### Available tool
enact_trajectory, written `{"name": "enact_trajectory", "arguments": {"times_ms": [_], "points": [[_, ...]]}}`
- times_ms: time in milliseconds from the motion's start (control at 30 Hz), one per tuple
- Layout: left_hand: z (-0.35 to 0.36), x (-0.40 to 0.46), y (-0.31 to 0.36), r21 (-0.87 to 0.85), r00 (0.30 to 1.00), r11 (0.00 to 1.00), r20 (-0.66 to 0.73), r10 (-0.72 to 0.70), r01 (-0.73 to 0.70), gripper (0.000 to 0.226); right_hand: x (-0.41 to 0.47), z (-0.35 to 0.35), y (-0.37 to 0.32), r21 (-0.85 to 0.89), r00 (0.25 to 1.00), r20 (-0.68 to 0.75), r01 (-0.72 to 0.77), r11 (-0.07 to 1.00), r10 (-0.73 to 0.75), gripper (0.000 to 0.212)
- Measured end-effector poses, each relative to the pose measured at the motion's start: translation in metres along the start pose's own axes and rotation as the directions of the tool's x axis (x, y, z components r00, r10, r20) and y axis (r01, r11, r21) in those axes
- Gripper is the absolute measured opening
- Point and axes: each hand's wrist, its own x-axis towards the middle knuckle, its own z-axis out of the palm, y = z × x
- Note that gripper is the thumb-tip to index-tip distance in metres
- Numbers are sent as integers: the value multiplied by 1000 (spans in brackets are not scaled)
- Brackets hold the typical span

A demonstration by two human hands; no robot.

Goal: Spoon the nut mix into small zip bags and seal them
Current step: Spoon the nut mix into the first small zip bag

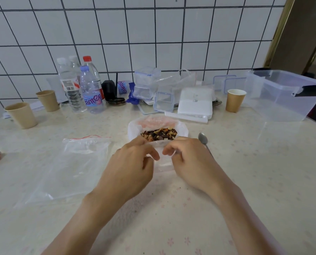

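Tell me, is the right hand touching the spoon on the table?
Cannot tell. In the head view the right hand overlaps the handle of the spoon, hiding any contact or gap.

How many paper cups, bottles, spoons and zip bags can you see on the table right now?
Paper cups: 3
Bottles: 4
Spoons: 1
Zip bags: 2, large empty bag, small bag in hands
Total: 10

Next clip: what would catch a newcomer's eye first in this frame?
Both hands, left hand and right hand, meet at table centre, pinching a small clear zip bag. Just behind them sits the dark nut mix in an open plastic bag, with a spoon lying to its right. A larger red-striped zip bag lies flat to the left.
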Motion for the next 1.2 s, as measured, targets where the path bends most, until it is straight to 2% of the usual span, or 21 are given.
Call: {"name": "enact_trajectory", "arguments": {"times_ms": [33, 100, 167, 300, 500, 667, 867, 967, 1100, 1200], "points": [[0, 0, 1, 3, 999, 1000, -33, -9, 9, 23, 0, 0, -1, 19, 1000, -12, 16, 1000, -16, 28], [0, 0, 0, -1, 998, 1000, -51, -21, 21, 21, -2, -1, -3, 56, 999, -25, 41, 998, -40, 17], [0, 1, -5, 23, 1000, 999, 17, -24, 24, 19, -4, 0, -3, 10, 999, -10, 53, 999, -53, 14], [4, -1, -15, 146, 970, 988, 230, -77, 44, 48, -3, 5, 1, -129, 992, 126, 22, 991, -6, 24], [1, 0, -22, 257, 921, 964, 352, -164, 73, 70, -3, 14, 8, -220, 967, 243, -19, 975, 74, 38], [0, 6, -31, 159, 896, 978, 404, -187, 133, 64, 1, 14, 17, -198, 954, 278, -59, 978, 114, 42], [-2, 14, -46, -19, 891, 980, 421, -170, 196, 41, 10, 9, 33, -12, 933, 330, -147, 989, 143, 41], [0, 17, -52, -51, 892, 976, 418, -172, 212, 34, 13, 8, 38, 63, 927, 334, -204, 977, 172, 40], [3, 24, -54, -19, 871, 983, 467, -154, 184, 35, 11, 8, 38, 115, 931, 318, -225, 967, 179, 40], [1, 18, -55, -181, 880, 945, 444, -168, 272, 40, 2, 8, 37, 193, 951, 281, -190, 963, 131, 29]]}}
